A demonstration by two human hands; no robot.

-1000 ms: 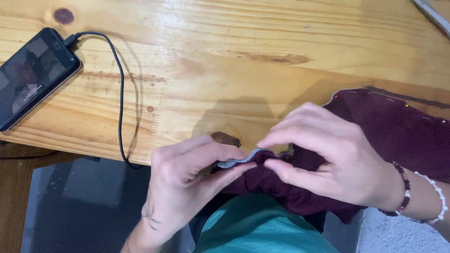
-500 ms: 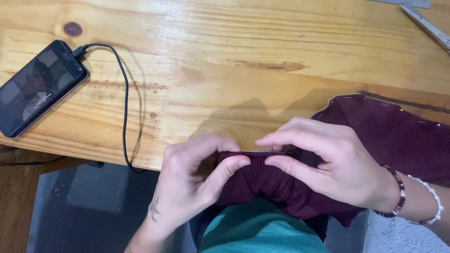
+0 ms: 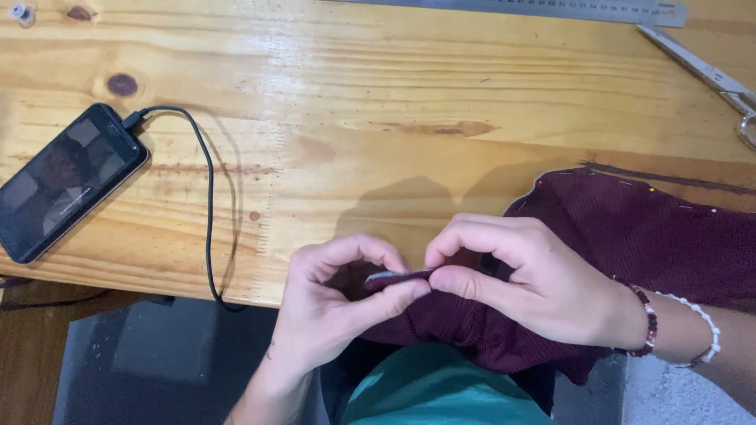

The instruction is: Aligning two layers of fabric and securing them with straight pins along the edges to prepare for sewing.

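Note:
A dark maroon ribbed fabric [image 3: 630, 236] lies over the front right edge of the wooden table [image 3: 378, 102] and hangs down toward my lap. My left hand [image 3: 331, 303] and my right hand [image 3: 535, 283] meet at the table's edge. Both pinch a folded edge of the fabric [image 3: 394, 277] between thumb and fingers, with a thin pale strip showing along the fold. Small pins dot the fabric's upper edge at the right. Beaded bracelets sit on my right wrist [image 3: 677, 327].
A black phone [image 3: 67, 181] lies at the left with a black cable [image 3: 209, 212] running off the table's front edge. A metal ruler [image 3: 551, 9] lies along the far edge and scissors [image 3: 713, 75] at the far right. Teal cloth [image 3: 433, 393] covers my lap.
The view has shifted, so the table sits lower in frame. My hands have stayed together on the fabric's folded edge, fingers re-gripping slightly.

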